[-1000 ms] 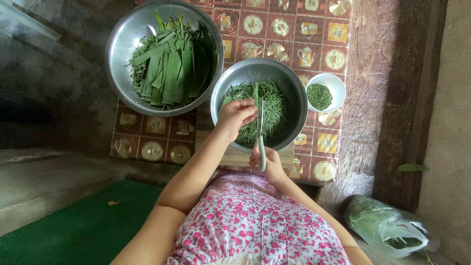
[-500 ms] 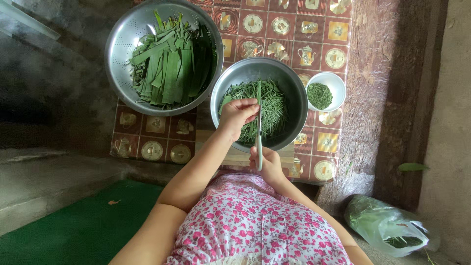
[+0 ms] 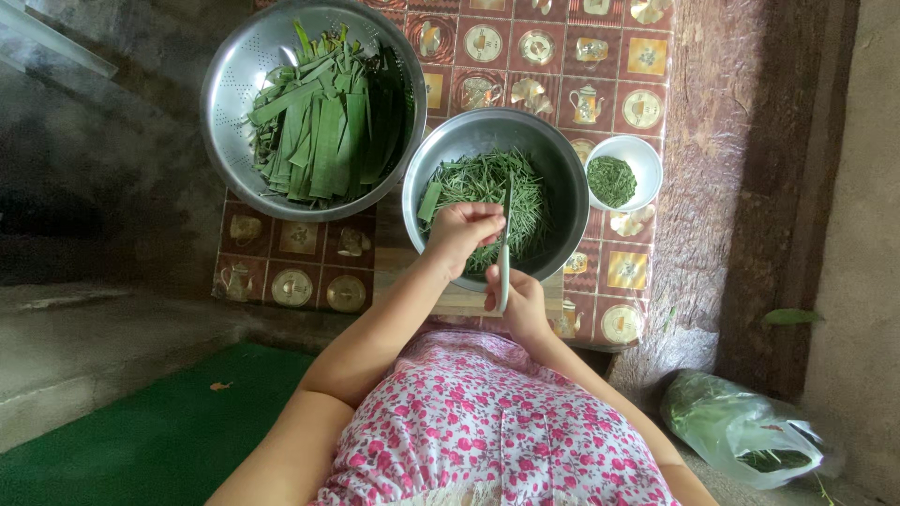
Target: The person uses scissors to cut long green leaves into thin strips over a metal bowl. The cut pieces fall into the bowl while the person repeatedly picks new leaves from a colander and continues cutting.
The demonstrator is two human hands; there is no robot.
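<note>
Head view, looking straight down: your left hand (image 3: pixel 461 232) is curled shut over the near side of the steel bowl (image 3: pixel 562 178), its grip pinching a narrow green leaf strip (image 3: pixel 507 199) that stands out past the fingers over the bowl. Your right hand (image 3: pixel 518 302) sits just below the bowl's near rim, its grip wrapped around the pale green handles of the scissors (image 3: pixel 503 267), whose blades point away from you and run up beside the left hand's fingers. From this angle you cannot tell whether the blades are parted or together.

Inside the bowl lies a loose heap of thin cut green shreds (image 3: pixel 487 183), with one wider leaf piece at its left edge. To the upper left, touching or nearly touching the bowl, a steel colander (image 3: pixel 225 94) holds a stack of long flat green leaves (image 3: pixel 328 122). Just right of the bowl, a small white bowl (image 3: pixel 647 155) carries a little mound of finer green cuttings.

All three stand on a table (image 3: pixel 300 244) covered by a cloth patterned with teapots and plates. At the lower right, on the ground, lies a clear plastic bag (image 3: pixel 741 431) with greenery in it. Your pink flowered garment (image 3: pixel 487 422) fills the lower middle.
</note>
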